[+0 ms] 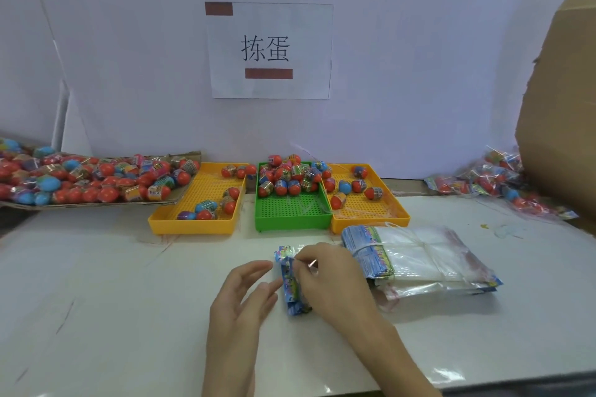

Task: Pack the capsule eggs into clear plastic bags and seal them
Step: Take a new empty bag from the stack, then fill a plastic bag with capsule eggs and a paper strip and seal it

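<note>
A bag with a blue printed header [290, 284] lies on the white table at the centre. My right hand [332, 280] covers most of it and pinches its top edge with fingertips. My left hand [245, 296] sits just left of the bag, fingers relaxed, tips touching the header's side. Capsule eggs, mostly red and blue, fill the far end of a green tray [290, 213]. More eggs lie scattered in a yellow tray on the left [193, 222] and a yellow tray on the right [371, 216]. A bundled stack of clear bags [419, 258] lies right of my hands.
A cardboard sheet [96, 203] heaped with loose eggs lies at the far left. Packed bags of eggs [493, 184] pile at the far right beside a large cardboard box [558, 122]. A paper sign [269, 50] hangs on the back wall.
</note>
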Available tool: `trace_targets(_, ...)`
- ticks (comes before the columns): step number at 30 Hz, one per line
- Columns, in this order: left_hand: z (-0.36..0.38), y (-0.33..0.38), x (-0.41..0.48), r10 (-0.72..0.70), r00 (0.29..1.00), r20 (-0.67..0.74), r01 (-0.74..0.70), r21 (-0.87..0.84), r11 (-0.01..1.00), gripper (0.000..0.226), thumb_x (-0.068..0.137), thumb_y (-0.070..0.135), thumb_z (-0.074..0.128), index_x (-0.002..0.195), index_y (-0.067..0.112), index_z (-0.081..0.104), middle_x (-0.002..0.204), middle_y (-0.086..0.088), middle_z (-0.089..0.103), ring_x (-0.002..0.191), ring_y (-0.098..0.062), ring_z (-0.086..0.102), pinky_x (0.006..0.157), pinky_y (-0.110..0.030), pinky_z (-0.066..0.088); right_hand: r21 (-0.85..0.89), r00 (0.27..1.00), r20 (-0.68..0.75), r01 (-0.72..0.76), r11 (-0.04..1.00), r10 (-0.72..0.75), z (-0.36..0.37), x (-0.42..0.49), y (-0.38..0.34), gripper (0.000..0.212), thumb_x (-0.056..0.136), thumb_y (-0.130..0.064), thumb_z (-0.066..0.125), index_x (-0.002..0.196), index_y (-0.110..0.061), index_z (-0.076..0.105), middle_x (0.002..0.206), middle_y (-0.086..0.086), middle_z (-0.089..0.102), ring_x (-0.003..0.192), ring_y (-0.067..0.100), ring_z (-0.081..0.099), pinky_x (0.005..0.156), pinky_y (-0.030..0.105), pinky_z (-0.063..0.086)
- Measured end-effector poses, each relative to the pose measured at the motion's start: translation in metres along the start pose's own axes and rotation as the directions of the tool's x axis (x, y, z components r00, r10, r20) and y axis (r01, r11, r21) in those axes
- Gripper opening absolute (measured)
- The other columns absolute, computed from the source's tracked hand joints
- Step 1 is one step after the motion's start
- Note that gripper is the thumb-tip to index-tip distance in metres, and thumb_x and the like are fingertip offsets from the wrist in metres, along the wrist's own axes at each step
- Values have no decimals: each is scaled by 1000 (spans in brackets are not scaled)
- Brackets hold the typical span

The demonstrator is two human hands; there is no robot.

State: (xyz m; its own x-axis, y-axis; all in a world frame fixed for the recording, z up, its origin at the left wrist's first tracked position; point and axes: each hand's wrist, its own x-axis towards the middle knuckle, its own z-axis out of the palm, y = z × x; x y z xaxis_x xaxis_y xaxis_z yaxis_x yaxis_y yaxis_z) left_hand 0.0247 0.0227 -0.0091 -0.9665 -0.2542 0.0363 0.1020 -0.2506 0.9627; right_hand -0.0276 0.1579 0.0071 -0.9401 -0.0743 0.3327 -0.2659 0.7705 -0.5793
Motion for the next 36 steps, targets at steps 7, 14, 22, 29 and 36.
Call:
trace_targets(7,3,4,-1,5,997,72,-8,47,999,24,97,20,59,118,29,65,104,9,78,96,-14,75,79,-25,53,558,987,-154,119,821,-38,-33,13,-39,30,95,-21,67,77,-44,69,81,-21,73,83,2,67,74,18,53)
trace_targets(14,-3,-6,4,42,993,107,-55,118,992,45,87,-15,66,123,9,56,107,-9,74,83,3,72,65,-18,56,551,949,236,47,833,-209,-16,-6,-59,18,98,-25,61,101,-23,79,100,-13,75,88,3,69,73,22,55)
trace_targets(22,-8,5,-1,3,999,-40,-18,-377,926,36,96,3,49,127,16,61,113,-9,76,93,-27,77,62,-21,60,611,999,-1,28,791,-34,-35,-4,-30,29,91,-17,72,107,-41,69,107,-22,71,103,-2,65,86,22,54)
trace_targets(29,-5,9,-5,-26,999,-39,6,-442,897,29,100,0,44,120,7,64,107,-11,77,87,-23,77,69,-26,63,700,939,305,-335,631,160,-28,-19,-8,38,87,-28,78,122,-32,63,107,-5,74,90,13,74,84,34,59)
trace_targets(36,-6,9,-2,-20,1000,-24,7,-451,893,33,86,15,53,117,14,65,109,-12,77,94,-25,76,65,-27,61,772,973,203,-226,595,107,-29,-18,-11,5,89,-2,72,87,-7,73,71,9,73,63,16,67,59,23,53)
